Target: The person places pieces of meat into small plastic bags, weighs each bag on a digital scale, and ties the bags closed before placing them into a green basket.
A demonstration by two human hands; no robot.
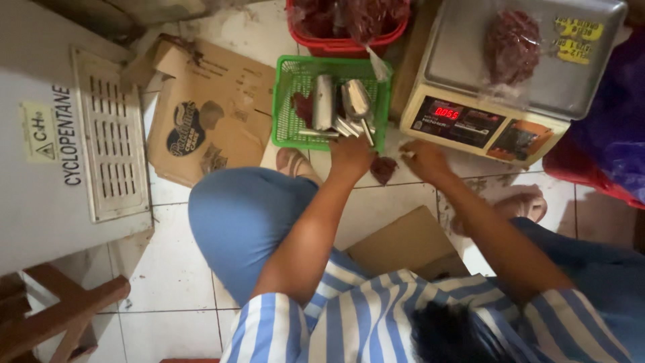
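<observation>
Striped sleeves at 6 o'clock lead up to 2 hands held apart: left hand point(349, 158) grips the dark red meat piece point(383, 168), which juts toward 3 o'clock; right hand point(423, 160), fingers loosely curled around nothing, sits just beside it, below the scale point(470, 128).

I see a green plastic mesh basket point(290, 114) holding shiny metal scoops point(356, 101). The scale's steel pan point(463, 60) looks matt and smooth. The cardboard point(215, 107) is dull and creased.
</observation>
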